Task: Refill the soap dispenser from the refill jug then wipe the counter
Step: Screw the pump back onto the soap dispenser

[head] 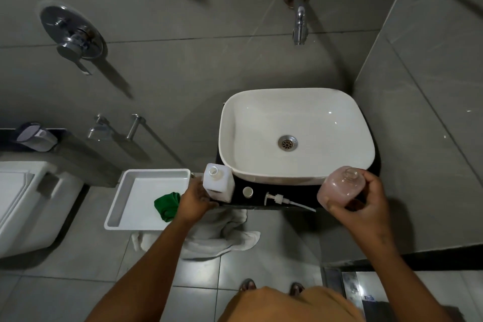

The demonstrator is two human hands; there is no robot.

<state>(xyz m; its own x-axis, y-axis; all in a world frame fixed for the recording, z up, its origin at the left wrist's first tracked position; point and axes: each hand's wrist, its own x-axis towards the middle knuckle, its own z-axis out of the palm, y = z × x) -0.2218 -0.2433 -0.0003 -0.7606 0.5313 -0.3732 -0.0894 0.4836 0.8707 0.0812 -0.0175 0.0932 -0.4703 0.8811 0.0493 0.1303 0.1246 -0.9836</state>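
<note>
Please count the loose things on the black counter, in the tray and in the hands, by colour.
White: 4 (refill jug, jug cap, pump head, tray)
Pink: 1 (soap dispenser)
Green: 1 (cloth)
Total: 6

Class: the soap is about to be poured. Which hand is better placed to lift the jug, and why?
Probably the left hand: it already holds the open jug, while the right hand holds the bottle.
</note>
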